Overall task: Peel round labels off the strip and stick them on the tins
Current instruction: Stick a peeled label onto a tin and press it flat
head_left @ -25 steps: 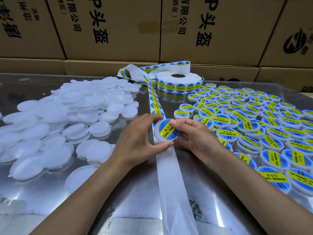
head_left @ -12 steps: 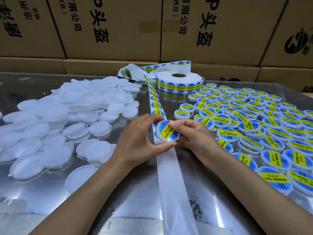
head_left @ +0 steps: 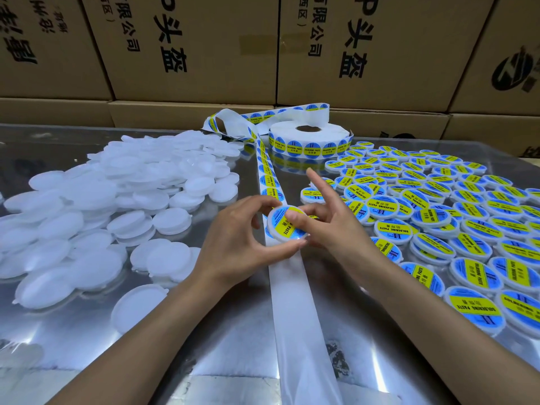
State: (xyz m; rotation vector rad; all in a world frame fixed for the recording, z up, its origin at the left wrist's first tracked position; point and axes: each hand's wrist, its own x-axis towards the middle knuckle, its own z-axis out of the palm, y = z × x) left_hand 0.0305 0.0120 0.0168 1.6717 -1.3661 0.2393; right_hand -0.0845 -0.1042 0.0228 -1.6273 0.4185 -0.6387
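A round white tin [head_left: 285, 226] with a blue and yellow label on its top is held tilted above the label strip [head_left: 270, 176]. My left hand [head_left: 236, 238] grips its rim between thumb and fingers. My right hand [head_left: 330, 217] presses its thumb on the label, with the index finger raised and pointing away. The strip runs from the label roll [head_left: 309, 138] at the back down to bare backing paper [head_left: 295, 311] near me.
A heap of plain white tins [head_left: 96, 200] lies on the left of the shiny metal table [head_left: 222, 346]. Labelled tins [head_left: 438, 206] cover the right side. Cardboard boxes [head_left: 190, 45] wall off the back.
My right index finger has lifted off the tin and points up, while the thumb now rests on the label. The tin has tilted flatter and sits slightly lower.
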